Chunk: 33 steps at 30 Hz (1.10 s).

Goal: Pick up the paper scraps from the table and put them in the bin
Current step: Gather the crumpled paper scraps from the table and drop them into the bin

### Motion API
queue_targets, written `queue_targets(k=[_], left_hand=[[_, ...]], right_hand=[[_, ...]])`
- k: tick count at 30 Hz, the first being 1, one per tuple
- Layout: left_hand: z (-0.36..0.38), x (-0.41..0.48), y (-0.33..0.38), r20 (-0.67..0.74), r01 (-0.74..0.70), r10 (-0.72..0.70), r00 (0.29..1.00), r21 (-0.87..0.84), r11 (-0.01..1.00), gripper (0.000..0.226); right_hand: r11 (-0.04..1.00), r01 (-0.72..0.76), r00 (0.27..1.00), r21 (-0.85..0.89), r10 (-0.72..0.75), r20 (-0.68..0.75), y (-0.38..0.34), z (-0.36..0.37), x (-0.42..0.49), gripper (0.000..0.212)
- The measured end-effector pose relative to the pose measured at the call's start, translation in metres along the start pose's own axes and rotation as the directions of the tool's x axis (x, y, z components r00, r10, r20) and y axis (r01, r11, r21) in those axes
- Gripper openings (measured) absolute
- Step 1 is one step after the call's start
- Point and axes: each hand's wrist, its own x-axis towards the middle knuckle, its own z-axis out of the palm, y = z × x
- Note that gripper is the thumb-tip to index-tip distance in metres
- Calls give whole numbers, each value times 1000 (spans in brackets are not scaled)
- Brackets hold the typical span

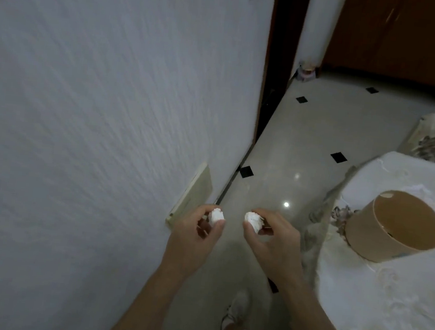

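Observation:
My left hand [198,232] pinches a white crumpled paper scrap [215,216] between thumb and fingers. My right hand [270,237] grips a second white paper scrap [254,220] the same way. Both hands hover over the floor, a little apart from each other, left of the table. A round tan bin [380,235], open at the top and tilted toward me, stands on the white cloth-covered table [384,303] at the right. Inside the bin I see only a small dark spot.
A textured white wall [94,125] fills the left, with a beige wall plate [191,197] near my left hand. Glossy pale floor tiles [309,126] with black diamond insets run ahead to a dark door gap [278,63] and brown wooden furniture [401,36]. My shoe [236,312] shows below.

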Motion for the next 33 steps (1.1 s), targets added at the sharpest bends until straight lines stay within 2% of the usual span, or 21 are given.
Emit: queue_targets(k=[5,11,15,18,20,22,26,29,33], left_hand=[[40,95,22,121,-74,76,990,-22,997,16],[99,175,48,278,-131,153,948,-94,987,18],[149,216,63,404,-192,243,882,-164,968,19],[190,242,76,507,-228,313,803,-223,948,16],[220,256,85,584,-266,372,722,-262,928,18],[249,267,96,662,-300,434,611,-314,901,21],[298,285,121,757,-370,559,338,-440,818,22],[326,291,140,746,-449,655,118,-549,705,26],[350,287,156,668,-527,736,-111,-667,527,29]], right_hand=[[998,-60,997,-24,59,-51,33,-20,83,27],[981,-140,973,-131,112,-203,61,-61,137,27],[946,-240,927,-220,156,-342,86,-91,149,31],[911,-329,875,-246,197,-441,101,-113,151,32],[873,-406,825,-271,223,-520,109,-127,148,29],[820,-500,748,-281,245,-616,114,-142,142,28],[712,-673,535,-199,283,-796,110,-161,128,22],[582,-799,362,-149,268,-893,102,-159,116,26],[462,-880,237,-111,223,-946,95,-151,103,35]])
